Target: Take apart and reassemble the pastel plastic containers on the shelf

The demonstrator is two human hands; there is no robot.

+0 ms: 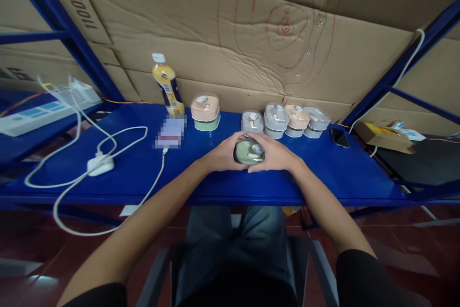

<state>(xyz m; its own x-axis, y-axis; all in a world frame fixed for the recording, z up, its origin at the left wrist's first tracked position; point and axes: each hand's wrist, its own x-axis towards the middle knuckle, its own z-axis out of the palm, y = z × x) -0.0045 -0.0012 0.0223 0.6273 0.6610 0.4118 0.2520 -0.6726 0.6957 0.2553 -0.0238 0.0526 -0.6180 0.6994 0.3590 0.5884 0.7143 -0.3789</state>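
Green lidded box (pixel 247 153), one: clasped between left hand (pixel 224 154) and right hand (pixel 276 153). Beyond the hands, on blue worktop (pixel 233 188): grey boxes (pixel 276 118), yellow bottle (pixel 168 86). Right of the hands: dark phone (pixel 339 137).

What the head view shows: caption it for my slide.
Left hand and right hand cup a green lidded container at a blue table.

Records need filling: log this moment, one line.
left hand: around green container | right hand: around green container | phone: on blue table
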